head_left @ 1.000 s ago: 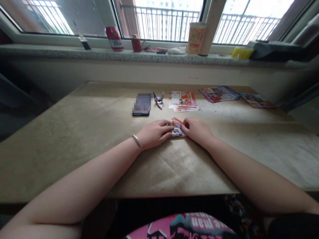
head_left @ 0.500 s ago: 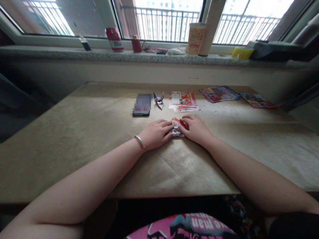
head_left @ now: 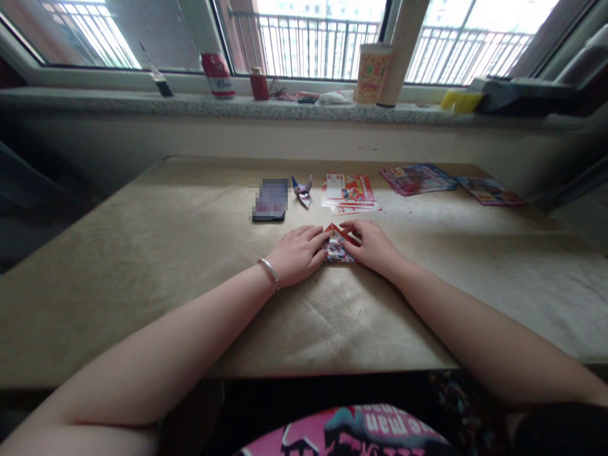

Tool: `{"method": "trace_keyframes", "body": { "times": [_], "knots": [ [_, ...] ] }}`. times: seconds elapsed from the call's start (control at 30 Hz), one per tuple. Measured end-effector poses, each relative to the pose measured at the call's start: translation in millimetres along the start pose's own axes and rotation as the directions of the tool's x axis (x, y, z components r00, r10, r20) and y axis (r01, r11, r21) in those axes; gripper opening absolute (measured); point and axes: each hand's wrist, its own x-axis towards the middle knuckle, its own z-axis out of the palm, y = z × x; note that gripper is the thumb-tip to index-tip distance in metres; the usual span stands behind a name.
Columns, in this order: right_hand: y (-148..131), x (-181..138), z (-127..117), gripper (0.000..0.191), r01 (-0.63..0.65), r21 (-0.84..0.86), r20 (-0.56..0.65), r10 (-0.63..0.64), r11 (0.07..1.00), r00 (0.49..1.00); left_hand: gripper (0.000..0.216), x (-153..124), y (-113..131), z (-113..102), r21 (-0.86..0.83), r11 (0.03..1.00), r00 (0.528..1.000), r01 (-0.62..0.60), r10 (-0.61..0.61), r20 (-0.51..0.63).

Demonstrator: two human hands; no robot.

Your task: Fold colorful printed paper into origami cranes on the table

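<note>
A small folded piece of colourful printed paper (head_left: 336, 248) lies on the brown paper-covered table (head_left: 190, 253) between my hands. My left hand (head_left: 299, 253), with a silver bracelet at the wrist, presses on the paper's left side with its fingers held together. My right hand (head_left: 373, 246) lies on the paper's right side, fingers stretched over its top edge. Both hands hold the paper flat against the table.
Behind the hands lie a dark phone (head_left: 270, 199), a finished folded paper crane (head_left: 303, 189), a stack of printed sheets (head_left: 348, 190) and more sheets (head_left: 417, 178) at the right. The windowsill (head_left: 285, 107) carries a red can (head_left: 217, 75), a cup (head_left: 372, 73) and small items.
My right hand's fingers slid forward over the folded paper's upper edge and now rest a little further along it. The left hand stays nearly in place.
</note>
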Motion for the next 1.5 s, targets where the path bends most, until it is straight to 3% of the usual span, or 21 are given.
{"method": "trace_keyframes", "body": {
  "times": [0.13,0.27,0.4,0.53,0.77,0.93,1.2,1.5],
  "knots": [
    [2,1,4,0.04,-0.028,0.145,0.007,0.028,0.989,1.0,0.051,3,3,1,-0.11,0.994,1.0,0.019,-0.021,-0.016],
    [4,1,7,0.04,-0.091,0.271,0.028,0.087,0.958,0.996,0.056,6,4,0,-0.246,0.969,0.994,-0.025,-0.002,-0.112],
    [3,0,6,0.038,-0.131,0.259,0.051,0.122,0.957,0.991,0.055,5,4,-1,-0.314,0.948,0.987,-0.047,-0.004,-0.16],
    [-4,0,1,0.022,-0.171,0.249,0.062,0.161,0.953,0.985,0.06,4,2,2,-0.409,0.912,0.968,-0.019,-0.085,-0.235],
    [-15,-4,-4,0.018,-0.206,0.416,0.081,0.19,0.886,0.979,0.044,10,-6,8,-0.776,0.628,0.923,0.056,-0.329,-0.2],
    [-17,-8,-4,0.023,-0.14,0.379,0.023,0.142,0.915,0.99,0.025,10,-6,5,-0.8,0.596,0.892,0.073,-0.397,-0.215],
    [-26,-14,-11,0.024,-0.102,0.173,-0.093,0.12,0.98,0.988,0.021,8,5,1,-0.818,0.573,0.872,0.049,-0.424,-0.245],
    [-29,-15,-10,0.024,-0.056,0.17,-0.116,0.076,0.984,0.99,0.022,6,10,-4,-0.842,0.539,0.871,0.023,-0.424,-0.248]
  ]
}}
